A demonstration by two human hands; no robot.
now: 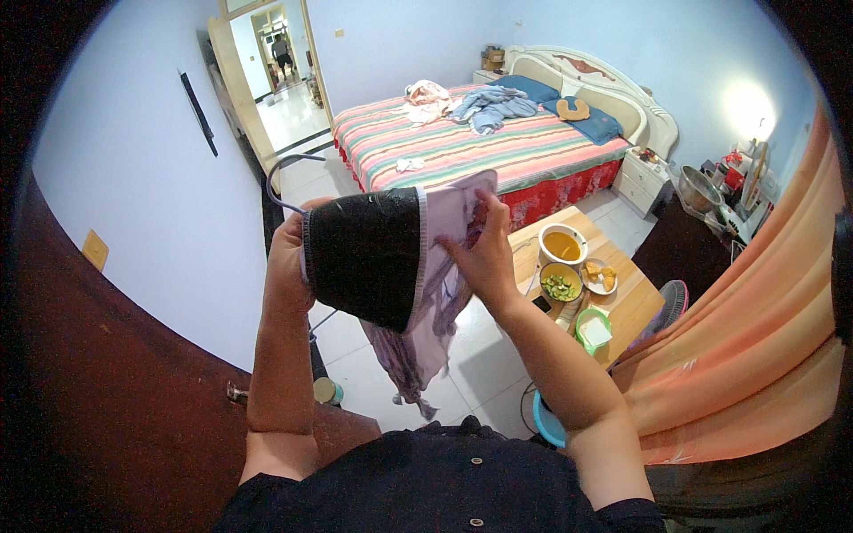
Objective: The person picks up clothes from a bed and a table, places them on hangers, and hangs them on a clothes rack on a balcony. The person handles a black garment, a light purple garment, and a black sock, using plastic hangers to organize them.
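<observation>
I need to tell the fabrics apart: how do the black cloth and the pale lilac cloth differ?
The black cloth looks mostly plain; the pale lilac cloth shows darker purplish areas. The black cloth is spread fairly smooth; the pale lilac cloth hangs lower, in loose folds. Both are held above the tiled floor.

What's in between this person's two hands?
In the head view, a black and lilac garment spans the stretch, its black section nearer the left hand, its lilac cloth nearer the right hand.

My right hand has free air ahead, toward the bed; the garment blocks its left; a low table stands rightward.
</observation>
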